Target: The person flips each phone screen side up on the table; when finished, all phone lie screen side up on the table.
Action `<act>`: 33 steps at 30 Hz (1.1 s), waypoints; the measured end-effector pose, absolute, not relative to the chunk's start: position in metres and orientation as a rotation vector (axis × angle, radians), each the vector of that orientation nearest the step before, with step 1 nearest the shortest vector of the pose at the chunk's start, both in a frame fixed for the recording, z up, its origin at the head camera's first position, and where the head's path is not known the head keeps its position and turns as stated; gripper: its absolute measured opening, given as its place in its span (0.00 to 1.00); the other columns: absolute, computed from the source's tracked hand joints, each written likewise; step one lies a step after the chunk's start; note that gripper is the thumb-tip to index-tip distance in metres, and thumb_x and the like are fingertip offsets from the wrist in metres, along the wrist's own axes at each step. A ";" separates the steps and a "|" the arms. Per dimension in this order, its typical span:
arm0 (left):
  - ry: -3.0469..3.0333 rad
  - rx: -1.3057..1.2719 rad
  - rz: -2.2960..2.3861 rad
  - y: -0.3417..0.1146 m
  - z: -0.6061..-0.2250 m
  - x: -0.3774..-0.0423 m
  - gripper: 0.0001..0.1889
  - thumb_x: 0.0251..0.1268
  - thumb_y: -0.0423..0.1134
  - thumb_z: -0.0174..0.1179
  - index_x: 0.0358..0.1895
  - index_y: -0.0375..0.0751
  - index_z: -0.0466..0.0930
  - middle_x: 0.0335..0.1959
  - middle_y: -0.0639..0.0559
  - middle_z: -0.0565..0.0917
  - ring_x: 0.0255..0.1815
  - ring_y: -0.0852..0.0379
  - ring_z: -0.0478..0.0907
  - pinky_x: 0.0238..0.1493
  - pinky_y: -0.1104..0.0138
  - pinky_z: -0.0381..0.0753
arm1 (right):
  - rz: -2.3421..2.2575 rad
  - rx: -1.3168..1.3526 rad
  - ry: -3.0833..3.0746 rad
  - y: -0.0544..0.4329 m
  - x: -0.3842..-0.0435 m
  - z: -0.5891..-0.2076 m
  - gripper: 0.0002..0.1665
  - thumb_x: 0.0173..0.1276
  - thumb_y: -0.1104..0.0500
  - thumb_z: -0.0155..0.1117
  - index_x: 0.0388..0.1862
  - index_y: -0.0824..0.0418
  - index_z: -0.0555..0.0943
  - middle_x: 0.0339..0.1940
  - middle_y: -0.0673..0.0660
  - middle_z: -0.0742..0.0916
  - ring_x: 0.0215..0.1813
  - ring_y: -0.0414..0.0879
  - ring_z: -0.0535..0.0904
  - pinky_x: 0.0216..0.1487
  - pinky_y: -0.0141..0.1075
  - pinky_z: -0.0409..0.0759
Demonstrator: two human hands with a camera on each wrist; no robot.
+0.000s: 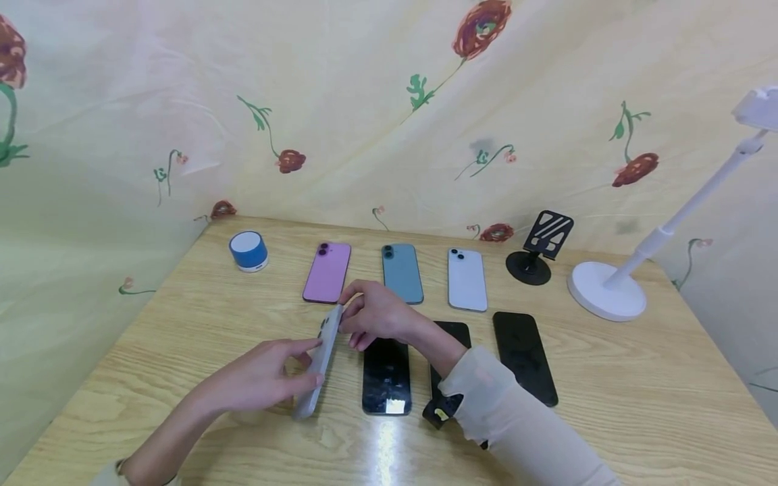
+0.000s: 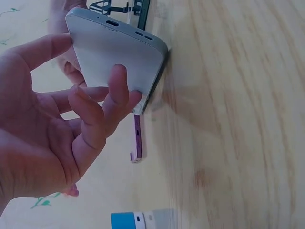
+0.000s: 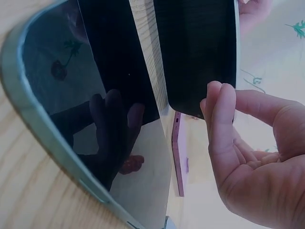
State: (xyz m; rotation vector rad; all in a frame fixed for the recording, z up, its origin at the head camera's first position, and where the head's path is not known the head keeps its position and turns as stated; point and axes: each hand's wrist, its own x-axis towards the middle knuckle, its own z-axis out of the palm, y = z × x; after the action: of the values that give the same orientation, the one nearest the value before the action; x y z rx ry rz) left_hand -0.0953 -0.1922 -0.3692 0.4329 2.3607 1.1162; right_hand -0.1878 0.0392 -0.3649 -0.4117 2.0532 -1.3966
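Observation:
A pale grey phone (image 1: 322, 368) is tilted up on its edge between both hands, above the left middle of the wooden table. My left hand (image 1: 273, 374) grips its lower part, thumb on one edge and fingers against the back (image 2: 112, 52). At its upper end my right hand (image 1: 379, 314) pinches a corner between thumb and fingers, seen beside the dark screen (image 3: 198, 52) in the right wrist view. Just right of it lies a face-up black-screened phone (image 1: 387, 385). Behind the hands a purple phone (image 1: 328, 273) lies back up.
Further right lie a teal phone (image 1: 402, 273), a pale blue phone (image 1: 467, 280) and two dark-screened phones, one (image 1: 451, 331) partly under my right forearm, the other (image 1: 525, 358) beyond it. A blue-and-white cylinder (image 1: 249, 253), black stand (image 1: 537, 246) and white-based stand (image 1: 608, 290) stand behind.

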 end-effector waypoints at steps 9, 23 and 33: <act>2.262 0.355 1.225 -0.198 -0.369 -0.095 0.39 0.73 0.45 0.63 0.83 0.41 0.61 0.59 0.42 0.85 0.34 0.52 0.86 0.22 0.62 0.79 | -1.413 -0.443 2.054 0.035 -0.186 -0.366 0.25 0.71 0.69 0.69 0.64 0.66 0.73 0.40 0.62 0.88 0.27 0.47 0.88 0.31 0.42 0.90; 2.197 0.286 1.323 -0.204 -0.369 -0.096 0.40 0.73 0.40 0.59 0.86 0.47 0.56 0.63 0.35 0.81 0.39 0.50 0.87 0.29 0.55 0.88 | -1.359 -0.382 2.058 0.027 -0.184 -0.380 0.29 0.71 0.65 0.69 0.69 0.69 0.74 0.44 0.63 0.90 0.33 0.50 0.90 0.36 0.43 0.91; 2.189 0.293 1.368 -0.207 -0.367 -0.094 0.41 0.71 0.37 0.58 0.86 0.43 0.53 0.60 0.35 0.82 0.37 0.50 0.87 0.30 0.56 0.89 | -1.321 -0.392 2.045 0.024 -0.183 -0.381 0.36 0.71 0.64 0.70 0.76 0.69 0.72 0.45 0.61 0.90 0.35 0.50 0.90 0.36 0.43 0.91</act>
State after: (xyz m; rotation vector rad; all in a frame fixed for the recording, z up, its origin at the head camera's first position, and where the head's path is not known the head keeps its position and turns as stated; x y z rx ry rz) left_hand -0.0936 -0.2070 -0.3670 0.2933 2.1893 1.3676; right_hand -0.1829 0.0245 -0.3813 -0.3920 2.0445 -1.3212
